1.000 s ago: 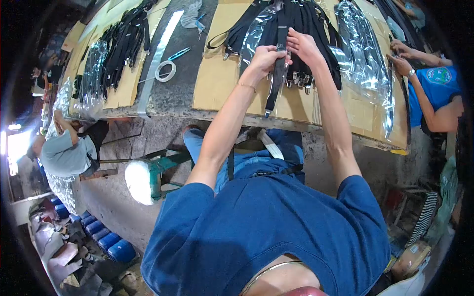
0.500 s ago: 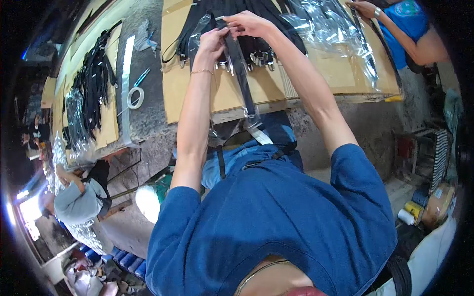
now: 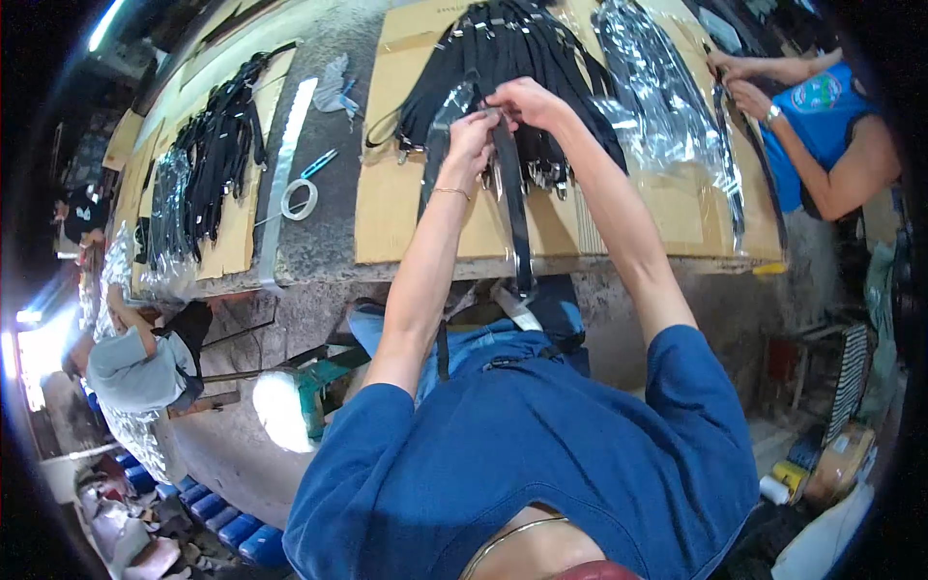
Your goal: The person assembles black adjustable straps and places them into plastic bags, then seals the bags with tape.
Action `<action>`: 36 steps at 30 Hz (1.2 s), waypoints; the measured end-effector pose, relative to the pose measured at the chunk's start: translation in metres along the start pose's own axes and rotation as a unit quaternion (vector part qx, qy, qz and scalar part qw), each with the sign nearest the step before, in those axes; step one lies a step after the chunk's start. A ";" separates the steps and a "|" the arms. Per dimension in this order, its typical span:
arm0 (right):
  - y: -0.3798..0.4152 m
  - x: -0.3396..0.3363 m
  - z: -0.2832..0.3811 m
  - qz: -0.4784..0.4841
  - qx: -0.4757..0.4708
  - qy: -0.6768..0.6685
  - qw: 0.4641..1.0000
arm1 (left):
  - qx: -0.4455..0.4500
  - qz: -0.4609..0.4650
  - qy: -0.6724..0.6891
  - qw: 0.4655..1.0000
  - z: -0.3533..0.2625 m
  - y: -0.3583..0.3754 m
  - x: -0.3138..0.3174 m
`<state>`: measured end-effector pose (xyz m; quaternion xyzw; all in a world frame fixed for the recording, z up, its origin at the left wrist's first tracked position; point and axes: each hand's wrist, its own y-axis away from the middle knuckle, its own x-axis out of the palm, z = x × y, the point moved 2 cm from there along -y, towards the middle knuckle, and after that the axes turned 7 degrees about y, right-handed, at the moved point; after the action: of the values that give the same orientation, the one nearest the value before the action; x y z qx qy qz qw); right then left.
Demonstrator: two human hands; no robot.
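My left hand is closed, its fingers pinching a black strap partly covered by clear plastic. Close beside it, my right hand is also closed on the upper part of this strap, fingertips nearly touching the left ones. The strap's lower end hangs over the table's front edge. Clear plastic also shows just left of my hands. Beyond them lies a fanned pile of black suspenders with metal clips, spread on a cardboard sheet. Exactly how the fingertips grip is hard to make out.
Plastic-wrapped straps lie to the right, near a co-worker in a blue top. Leftward are a tape roll, a blue cutter and another heap of black straps. A second person in grey sits at far left.
The view has shifted, so the table sits lower in the picture. Both hands stay together on the strap. The co-worker at right now shows both hands at a strap.
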<state>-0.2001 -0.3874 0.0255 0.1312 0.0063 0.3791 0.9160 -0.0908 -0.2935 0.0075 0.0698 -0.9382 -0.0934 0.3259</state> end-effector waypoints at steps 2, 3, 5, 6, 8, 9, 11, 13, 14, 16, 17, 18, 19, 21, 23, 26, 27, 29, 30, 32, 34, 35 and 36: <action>-0.004 0.000 -0.005 -0.011 -0.003 -0.022 1.000 | -0.001 -0.011 0.014 1.000 -0.001 -0.013 -0.002; 0.001 0.005 -0.001 -0.032 -0.012 -0.052 0.998 | 0.003 -0.018 0.033 0.999 -0.004 -0.015 0.000; -0.003 -0.002 -0.002 -0.009 -0.036 -0.078 0.996 | 0.010 -0.017 0.054 0.998 -0.003 -0.023 0.002; 0.003 0.005 0.008 -0.062 -0.010 -0.097 0.993 | 0.002 -0.014 0.038 0.999 -0.004 -0.024 0.004; -0.015 -0.004 0.006 -0.087 0.025 -0.062 0.994 | -0.012 -0.025 0.005 1.000 -0.006 -0.015 0.015; -0.024 -0.005 0.007 -0.123 0.040 -0.035 0.991 | -0.013 0.005 -0.009 1.000 0.002 -0.022 0.008; -0.038 -0.007 0.011 -0.146 0.047 0.028 0.988 | -0.010 -0.013 0.024 1.000 0.004 -0.010 0.012; -0.050 -0.013 0.013 -0.150 0.063 0.103 0.981 | 0.003 -0.041 0.058 0.997 0.008 -0.009 0.009; -0.049 -0.012 0.016 -0.138 0.079 0.067 0.985 | 0.009 -0.052 0.071 0.996 0.010 -0.011 0.005; -0.046 -0.015 0.019 -0.087 0.061 0.049 0.993 | 0.005 -0.050 0.067 0.996 0.003 -0.008 0.000; -0.042 -0.016 0.018 -0.080 0.066 0.052 0.993 | -0.008 -0.042 0.081 0.996 0.000 -0.009 -0.002; -0.037 -0.017 0.020 -0.062 0.069 0.062 0.994 | -0.023 -0.033 0.097 0.995 -0.002 -0.009 -0.004; -0.032 -0.018 0.020 -0.029 0.067 0.071 0.995 | -0.023 -0.032 0.098 0.994 -0.004 -0.010 -0.005; -0.025 -0.019 0.023 0.001 0.066 0.081 0.995 | -0.042 -0.020 0.095 0.994 -0.006 -0.014 -0.006; -0.022 -0.018 0.026 -0.004 0.069 0.088 0.994 | -0.029 -0.023 0.088 0.995 -0.004 -0.016 -0.004; -0.026 -0.017 0.032 0.018 0.080 0.103 0.991 | 0.003 -0.033 0.062 0.998 0.000 -0.015 -0.001; -0.028 -0.013 0.039 0.019 0.078 0.104 0.991 | 0.000 -0.034 0.042 0.999 0.002 -0.017 0.000; -0.032 -0.003 0.049 -0.020 0.127 0.101 0.987 | -0.008 -0.044 0.016 0.999 0.007 -0.019 0.001; -0.040 -0.004 0.049 -0.018 0.127 0.103 0.986 | -0.006 -0.045 0.017 0.999 0.008 -0.020 0.002; -0.060 -0.004 0.053 -0.030 0.167 0.323 0.931 | 0.018 -0.037 0.011 0.999 0.008 -0.018 0.002; -0.066 -0.005 0.054 -0.009 0.170 0.334 0.927 | 0.033 -0.047 0.043 0.997 0.008 -0.019 0.002; -0.066 -0.006 0.053 -0.013 0.119 0.270 0.955 | 0.044 -0.055 0.075 0.995 0.009 -0.018 0.003; -0.064 -0.006 0.054 -0.017 0.068 0.205 0.976 | 0.056 -0.061 0.108 0.991 0.010 -0.019 0.004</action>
<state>-0.1536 -0.4475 0.0616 0.1121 0.2218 0.3811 0.8905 -0.0985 -0.3118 -0.0018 0.1551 -0.8953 -0.0523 0.4143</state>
